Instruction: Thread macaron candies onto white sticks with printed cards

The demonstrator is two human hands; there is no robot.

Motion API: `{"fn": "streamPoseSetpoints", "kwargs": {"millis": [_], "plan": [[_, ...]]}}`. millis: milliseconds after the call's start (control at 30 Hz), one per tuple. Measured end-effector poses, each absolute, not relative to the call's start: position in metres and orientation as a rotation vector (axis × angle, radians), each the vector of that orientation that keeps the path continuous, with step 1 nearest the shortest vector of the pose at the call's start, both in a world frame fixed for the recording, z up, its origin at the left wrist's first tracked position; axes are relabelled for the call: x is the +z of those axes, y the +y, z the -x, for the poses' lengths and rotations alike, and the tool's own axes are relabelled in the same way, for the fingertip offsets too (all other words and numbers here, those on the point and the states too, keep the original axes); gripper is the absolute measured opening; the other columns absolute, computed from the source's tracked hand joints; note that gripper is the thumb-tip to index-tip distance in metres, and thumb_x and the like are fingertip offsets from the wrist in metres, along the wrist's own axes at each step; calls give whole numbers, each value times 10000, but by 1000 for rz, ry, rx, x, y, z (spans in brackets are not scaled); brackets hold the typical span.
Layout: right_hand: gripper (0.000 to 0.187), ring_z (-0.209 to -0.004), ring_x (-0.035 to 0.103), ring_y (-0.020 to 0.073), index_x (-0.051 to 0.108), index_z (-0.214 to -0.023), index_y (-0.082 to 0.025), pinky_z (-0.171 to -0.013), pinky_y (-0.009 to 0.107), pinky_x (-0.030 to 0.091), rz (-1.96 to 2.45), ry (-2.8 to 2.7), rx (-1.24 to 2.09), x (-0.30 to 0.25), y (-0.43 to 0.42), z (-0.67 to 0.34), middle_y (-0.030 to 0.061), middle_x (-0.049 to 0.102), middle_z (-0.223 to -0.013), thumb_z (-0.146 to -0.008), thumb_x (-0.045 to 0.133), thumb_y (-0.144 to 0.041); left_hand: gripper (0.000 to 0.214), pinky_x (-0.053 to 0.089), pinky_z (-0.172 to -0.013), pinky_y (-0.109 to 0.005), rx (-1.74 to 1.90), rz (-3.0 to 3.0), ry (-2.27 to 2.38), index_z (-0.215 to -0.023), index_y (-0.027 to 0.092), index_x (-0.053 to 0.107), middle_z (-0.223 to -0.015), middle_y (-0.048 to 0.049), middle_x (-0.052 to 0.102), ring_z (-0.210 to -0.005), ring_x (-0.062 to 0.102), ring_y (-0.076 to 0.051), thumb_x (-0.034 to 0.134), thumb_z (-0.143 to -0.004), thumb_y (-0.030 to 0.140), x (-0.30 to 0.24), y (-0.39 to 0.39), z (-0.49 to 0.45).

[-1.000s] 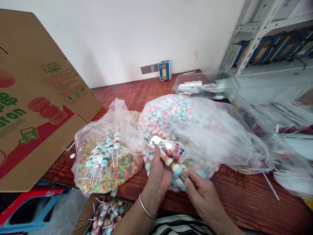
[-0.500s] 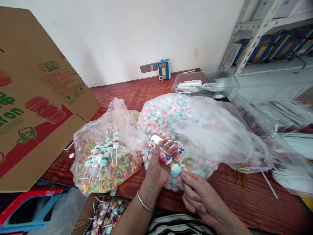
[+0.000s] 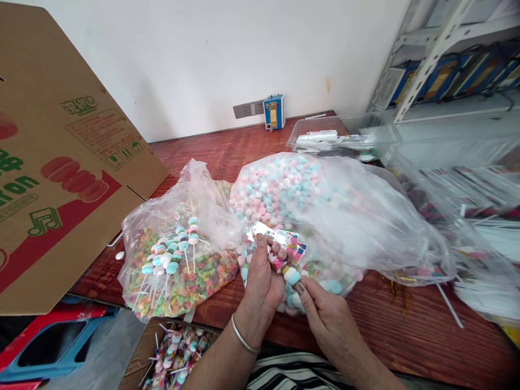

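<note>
A candy skewer [image 3: 291,275] with white, blue and yellow pieces is partly inside a small printed plastic wrapper [image 3: 273,261]. My left hand [image 3: 260,281] has its fingers curled round the wrapper and the skewer's upper end. My right hand [image 3: 327,309] pinches the skewer's lower end just under a blue piece; the stick itself is hidden by the fingers. Behind my left fingers, more printed wrappers [image 3: 301,252] lie on a bag of pink and blue candies [image 3: 276,189]. To the left, several finished-looking candy skewers [image 3: 173,252] rest on a bag of coloured rings [image 3: 211,276].
A cardboard box [image 3: 81,162] stands at the left. Below the table edge, an open carton [image 3: 136,357] holds several wrapped skewers. Clear plastic trays [image 3: 300,132] hold sticks and wrappers at the right. One loose white candy [image 3: 119,255] lies on the wooden table [image 3: 195,143].
My left fingers, spread apart before, have folded down onto the wrapper. My right hand keeps its pinch on the skewer, which has shifted slightly.
</note>
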State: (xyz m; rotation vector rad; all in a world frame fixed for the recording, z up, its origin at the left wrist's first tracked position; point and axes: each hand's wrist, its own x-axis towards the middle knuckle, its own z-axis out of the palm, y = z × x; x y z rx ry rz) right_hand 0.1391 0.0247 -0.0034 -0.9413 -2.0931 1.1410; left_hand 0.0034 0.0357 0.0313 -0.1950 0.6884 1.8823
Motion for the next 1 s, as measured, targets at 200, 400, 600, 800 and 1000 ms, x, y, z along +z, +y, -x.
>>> {"fn": "streamPoseSetpoints", "kwargs": {"millis": [200, 400, 600, 800, 1000], "plan": [[261, -484, 603, 153, 617, -999, -157, -472, 245, 353, 888, -2308, 428, -4, 26, -141, 25, 683, -660, -1008, 385, -277, 275, 550, -657, -269, 1911, 213, 737, -743, 142, 553, -612, 35, 489, -508, 494, -73, 542, -931, 343, 32, 37, 4], [298, -440, 577, 157, 616, -875, -157, -470, 252, 354, 809, -2297, 220, -9, 25, -141, 10, 617, -540, -1003, 349, -190, 248, 543, -666, -257, 1868, 113, 732, -767, 154, 572, -588, 44, 482, -512, 492, -77, 620, -883, 367, 26, 35, -7], [285, -479, 599, 133, 583, -856, -191, -466, 213, 396, 893, -2229, 631, -7, 28, -137, -14, 625, -592, -1012, 348, -234, 252, 554, -707, -284, 1825, 179, 741, -871, 150, 609, -746, -18, 603, -674, 614, -129, 665, -845, 395, 22, 32, -8], [215, -509, 526, 155, 639, -908, -143, -554, 291, 345, 756, -2309, 52, -13, 28, -144, 13, 611, -595, -978, 436, -149, 103, 538, -631, -241, 1923, 156, 775, -785, 137, 595, -630, 41, 519, -523, 515, -70, 651, -856, 185, 20, 38, 18], [179, -530, 529, 145, 641, -976, -109, -583, 302, 371, 630, -2333, 44, -14, 28, -141, 7, 590, -602, -956, 463, -105, 199, 511, -585, -213, 1881, 200, 856, -702, 145, 525, -600, 46, 499, -500, 484, -60, 658, -846, 177, 23, 41, 6]]}}
